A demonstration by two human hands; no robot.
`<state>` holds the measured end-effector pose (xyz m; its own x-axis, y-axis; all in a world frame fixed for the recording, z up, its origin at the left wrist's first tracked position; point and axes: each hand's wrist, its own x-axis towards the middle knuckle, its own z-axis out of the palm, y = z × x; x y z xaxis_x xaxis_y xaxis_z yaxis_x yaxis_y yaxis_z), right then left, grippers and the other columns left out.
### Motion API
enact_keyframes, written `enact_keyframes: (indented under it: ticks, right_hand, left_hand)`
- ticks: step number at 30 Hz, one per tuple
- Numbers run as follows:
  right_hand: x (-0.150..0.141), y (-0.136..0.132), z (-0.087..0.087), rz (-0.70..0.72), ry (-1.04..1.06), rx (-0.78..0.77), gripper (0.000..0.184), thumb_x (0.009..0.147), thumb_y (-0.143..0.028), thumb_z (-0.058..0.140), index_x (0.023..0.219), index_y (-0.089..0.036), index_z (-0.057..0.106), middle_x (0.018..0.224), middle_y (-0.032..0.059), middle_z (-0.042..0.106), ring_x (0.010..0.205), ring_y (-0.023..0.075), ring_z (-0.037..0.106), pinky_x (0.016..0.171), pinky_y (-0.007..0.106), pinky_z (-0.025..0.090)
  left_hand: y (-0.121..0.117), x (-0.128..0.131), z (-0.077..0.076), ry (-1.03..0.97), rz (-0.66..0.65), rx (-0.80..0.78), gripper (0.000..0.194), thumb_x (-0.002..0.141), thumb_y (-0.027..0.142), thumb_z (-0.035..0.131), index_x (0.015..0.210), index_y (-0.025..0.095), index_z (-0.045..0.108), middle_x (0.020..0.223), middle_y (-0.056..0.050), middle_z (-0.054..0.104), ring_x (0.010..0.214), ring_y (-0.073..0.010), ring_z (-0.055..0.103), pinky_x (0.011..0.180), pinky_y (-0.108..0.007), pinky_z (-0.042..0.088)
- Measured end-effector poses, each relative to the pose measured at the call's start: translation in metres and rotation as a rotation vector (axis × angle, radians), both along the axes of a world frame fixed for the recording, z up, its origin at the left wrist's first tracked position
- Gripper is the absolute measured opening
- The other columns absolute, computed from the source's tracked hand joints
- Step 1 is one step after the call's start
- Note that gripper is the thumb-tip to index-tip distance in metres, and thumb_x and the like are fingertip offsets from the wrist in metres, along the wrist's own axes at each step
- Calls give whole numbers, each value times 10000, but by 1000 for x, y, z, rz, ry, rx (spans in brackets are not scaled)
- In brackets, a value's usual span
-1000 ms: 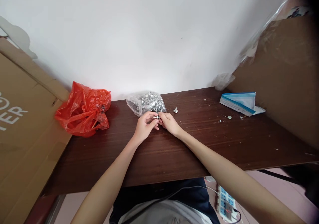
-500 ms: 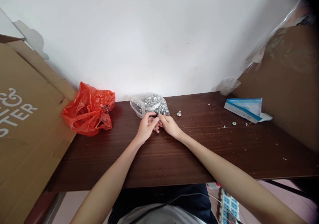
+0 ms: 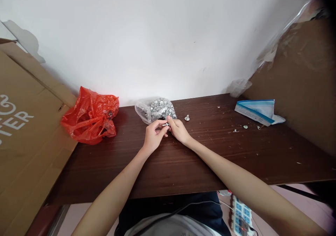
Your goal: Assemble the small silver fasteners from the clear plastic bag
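Observation:
My left hand [image 3: 153, 135] pinches a small metal screw [image 3: 165, 124] between thumb and fingertips. My right hand [image 3: 179, 130] meets it from the other side, its closed fingers gripping the screw's far end, which they partly hide. Just behind both hands lies a clear plastic bag [image 3: 143, 111] full of small silvery screws [image 3: 160, 104]. A single loose screw [image 3: 187, 118] with a wide flat head stands on the table, to the right of the bag, its shank pointing up.
On the dark brown table [image 3: 168, 169] a crumpled red plastic bag [image 3: 91, 115] lies left. A blue-and-white packet [image 3: 254, 112], small scraps [image 3: 245, 127] and a clear plastic cup [image 3: 239, 87] are right. Cardboard boxes [image 3: 28, 148] flank both sides; a power strip [image 3: 241, 213] is below.
The fingers have shifted and parted slightly, so the screw between my hands now shows more clearly. My right thumb has moved up a little. The whole view has drifted slightly.

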<state>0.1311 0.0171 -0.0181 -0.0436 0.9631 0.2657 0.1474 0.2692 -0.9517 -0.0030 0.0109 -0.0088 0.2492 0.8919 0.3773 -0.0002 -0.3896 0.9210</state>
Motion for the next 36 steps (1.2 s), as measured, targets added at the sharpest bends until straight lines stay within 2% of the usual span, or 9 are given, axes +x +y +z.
enact_keyframes:
  ticks: [14, 24, 31, 36]
  right_hand:
    - [3, 2, 1, 39, 26, -27, 610, 849, -697, 352, 488, -206, 371, 382, -47, 347, 372, 86, 352, 415, 236, 272]
    - [5, 0, 2, 74, 44, -47, 611, 854, -685, 366, 482, -201, 383, 382, -45, 371, 336, 77, 354, 371, 225, 269]
    - [4, 1, 1, 88, 94, -81, 608, 813, -726, 399, 495, -208, 363, 391, -56, 337, 315, 72, 322, 332, 229, 245]
    - [4, 2, 0, 79, 129, -113, 601, 818, -712, 412, 499, -205, 368, 394, -58, 340, 307, 69, 321, 321, 225, 244]
  left_hand:
    - [-4, 0, 5, 145, 6, -35, 272, 802, 316, 628, 1023, 161, 599, 797, -30, 650, 662, -119, 620, 485, -191, 543]
    - [-5, 0, 7, 149, -23, -61, 267, 812, 317, 617, 1026, 164, 570, 748, -14, 644, 615, -106, 614, 490, -192, 527]
    - [-2, 1, 5, 119, 1, -79, 299, 787, 332, 647, 1024, 168, 569, 793, -21, 625, 662, -120, 608, 452, -183, 517]
    - [0, -2, 2, 110, -62, -98, 354, 794, 289, 634, 1105, 186, 501, 868, -31, 616, 730, -134, 618, 474, -196, 539]
